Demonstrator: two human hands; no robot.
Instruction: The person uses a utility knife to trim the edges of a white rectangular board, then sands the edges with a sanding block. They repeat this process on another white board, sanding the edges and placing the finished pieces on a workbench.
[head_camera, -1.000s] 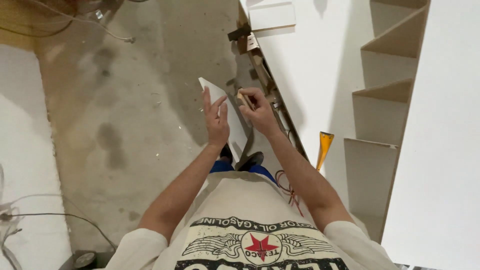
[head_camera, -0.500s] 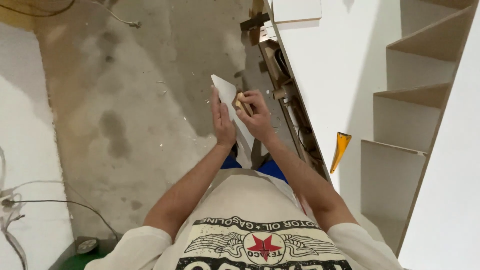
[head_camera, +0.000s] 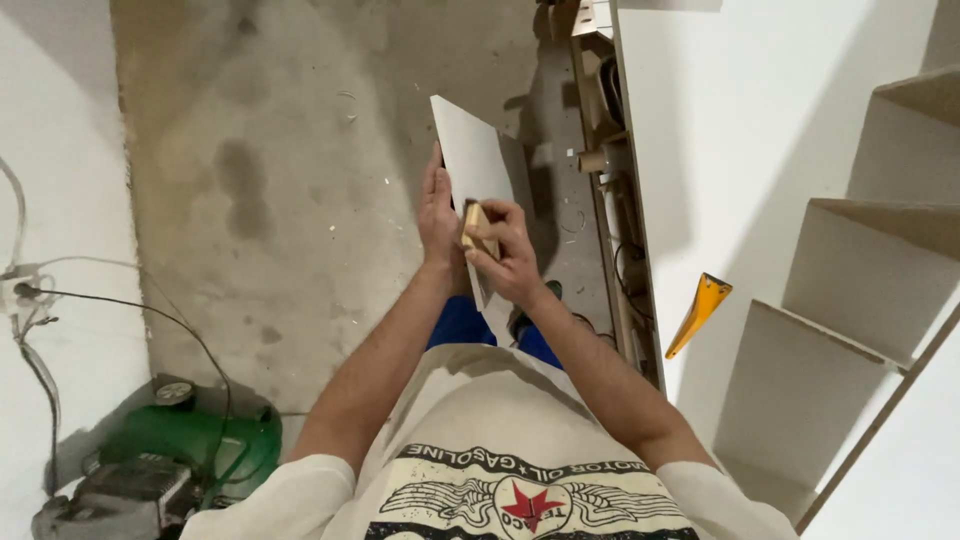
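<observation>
We're looking straight down, and our 2 hands meet in front of the chest over a thin white panel (head_camera: 472, 158), held up in the air above the concrete floor (head_camera: 270, 190). The left hand (head_camera: 439, 212) lies flat against the panel's left face, fingers stretched along it, bracing rather than gripping. The right hand (head_camera: 505, 258) is clenched around a small tan wooden block (head_camera: 474, 226), which it presses to the panel's near edge.

How will this piece handle? It looks light, light enough to steady with 1 open palm, and stiff, since it stands out past the hands with no visible sag. The white face looks smooth, so we'd judge it slippery under a flat palm. Better hold lies on the long edges, thumb on one face and fingers on the other, close to where the block works. The corners and edges seem the fragile part, likely to chip if knocked.

To the right runs a long white surface (head_camera: 760, 130) with an orange tool (head_camera: 700, 312) lying on it, and white shelf boards (head_camera: 880, 260) beyond. Down left on the floor sits a green machine (head_camera: 190, 445) with cables (head_camera: 90, 300) trailing off.
</observation>
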